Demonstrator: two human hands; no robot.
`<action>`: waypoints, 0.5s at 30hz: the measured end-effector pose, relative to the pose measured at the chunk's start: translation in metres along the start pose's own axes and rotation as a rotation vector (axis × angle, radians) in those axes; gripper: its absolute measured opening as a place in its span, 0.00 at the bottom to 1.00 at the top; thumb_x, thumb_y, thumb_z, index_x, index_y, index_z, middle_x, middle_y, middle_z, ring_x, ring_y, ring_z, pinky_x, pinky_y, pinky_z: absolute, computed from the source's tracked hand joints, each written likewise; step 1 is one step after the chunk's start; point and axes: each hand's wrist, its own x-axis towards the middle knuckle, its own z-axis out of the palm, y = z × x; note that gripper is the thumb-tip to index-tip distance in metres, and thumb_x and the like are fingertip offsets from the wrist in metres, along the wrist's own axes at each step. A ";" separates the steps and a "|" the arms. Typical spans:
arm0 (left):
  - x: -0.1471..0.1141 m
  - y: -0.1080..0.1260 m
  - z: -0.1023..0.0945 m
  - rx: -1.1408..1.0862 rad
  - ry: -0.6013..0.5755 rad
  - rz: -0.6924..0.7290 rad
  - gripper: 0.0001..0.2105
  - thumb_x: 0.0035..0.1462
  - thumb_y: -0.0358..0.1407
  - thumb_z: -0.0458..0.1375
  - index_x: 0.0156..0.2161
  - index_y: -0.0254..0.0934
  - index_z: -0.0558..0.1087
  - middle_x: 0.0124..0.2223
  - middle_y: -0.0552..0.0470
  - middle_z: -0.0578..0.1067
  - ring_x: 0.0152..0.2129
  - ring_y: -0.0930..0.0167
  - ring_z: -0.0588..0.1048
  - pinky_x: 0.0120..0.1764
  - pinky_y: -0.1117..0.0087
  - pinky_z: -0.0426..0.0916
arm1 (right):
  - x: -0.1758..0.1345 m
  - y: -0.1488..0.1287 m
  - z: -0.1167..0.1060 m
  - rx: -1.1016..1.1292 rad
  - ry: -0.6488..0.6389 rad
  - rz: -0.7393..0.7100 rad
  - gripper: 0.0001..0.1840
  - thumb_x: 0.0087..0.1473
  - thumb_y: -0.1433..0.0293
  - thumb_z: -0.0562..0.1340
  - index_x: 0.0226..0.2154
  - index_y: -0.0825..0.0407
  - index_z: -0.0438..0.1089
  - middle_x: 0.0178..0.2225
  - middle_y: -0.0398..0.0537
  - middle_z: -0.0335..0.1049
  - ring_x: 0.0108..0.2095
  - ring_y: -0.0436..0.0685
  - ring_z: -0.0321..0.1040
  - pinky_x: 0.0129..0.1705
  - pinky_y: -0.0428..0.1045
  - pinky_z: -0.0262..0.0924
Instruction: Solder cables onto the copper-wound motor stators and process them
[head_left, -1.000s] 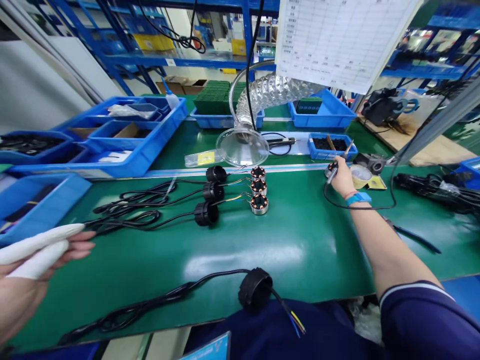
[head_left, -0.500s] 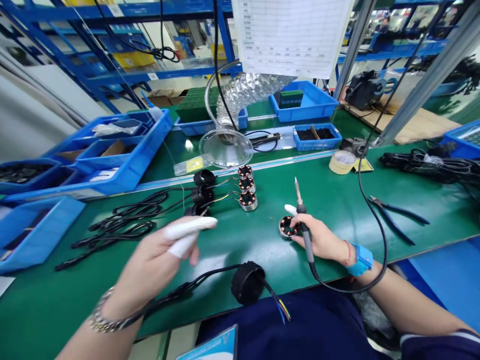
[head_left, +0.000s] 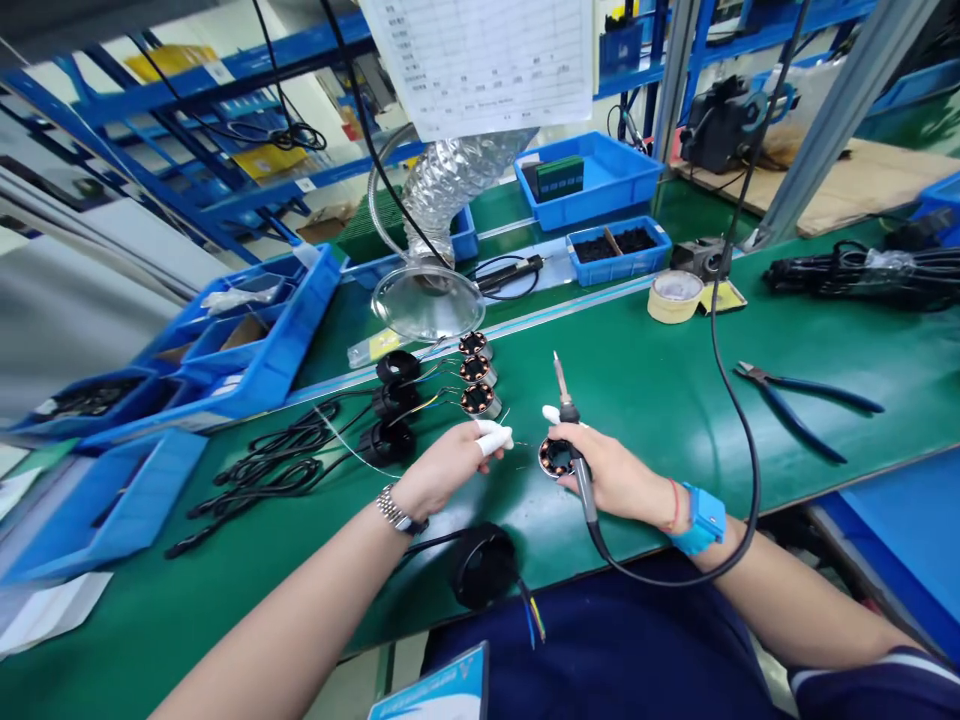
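Note:
My left hand, white covers on its fingers, pinches a thin strand of solder wire that trails off to the left. In my right hand is a soldering iron, its tip pointing up and away. The same hand's fingers also hold a round stator with copper windings at the table surface. A gap lies between my left fingertips and this stator. Nearer my body sits a black round housing with coloured wire ends. Three stators stand in a row beyond my left hand, wired to black housings.
A clear fume hood on a foil duct stands behind the row. Pliers and a tape roll lie to the right. Blue bins line the left; black cables lie beside them. The iron's cord loops around my right wrist.
My left hand has moved right and away from me, toward the held stator, and its fingers have closed on the solder wire. My right hand keeps its hold; the view has shifted.

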 end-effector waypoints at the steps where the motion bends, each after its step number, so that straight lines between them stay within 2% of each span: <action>1: 0.001 0.001 0.001 0.003 -0.007 -0.011 0.15 0.49 0.47 0.53 0.25 0.34 0.66 0.25 0.56 0.65 0.21 0.75 0.61 0.27 0.73 0.57 | -0.001 0.001 0.000 0.005 -0.003 0.006 0.26 0.47 0.75 0.60 0.49 0.50 0.53 0.41 0.51 0.63 0.38 0.54 0.63 0.42 0.52 0.62; 7: 0.002 0.010 0.004 -0.032 -0.075 -0.100 0.15 0.45 0.45 0.57 0.22 0.33 0.64 0.21 0.57 0.63 0.18 0.77 0.58 0.25 0.74 0.54 | -0.001 -0.001 0.000 0.016 -0.018 0.037 0.27 0.47 0.77 0.59 0.49 0.51 0.52 0.40 0.51 0.62 0.38 0.54 0.62 0.42 0.51 0.62; 15: 0.007 0.016 0.008 -0.112 -0.079 -0.093 0.16 0.43 0.44 0.60 0.21 0.33 0.63 0.21 0.57 0.61 0.19 0.77 0.58 0.25 0.74 0.52 | -0.002 -0.013 0.007 -0.064 0.033 0.084 0.22 0.47 0.78 0.57 0.46 0.51 0.54 0.36 0.48 0.60 0.36 0.54 0.58 0.38 0.51 0.61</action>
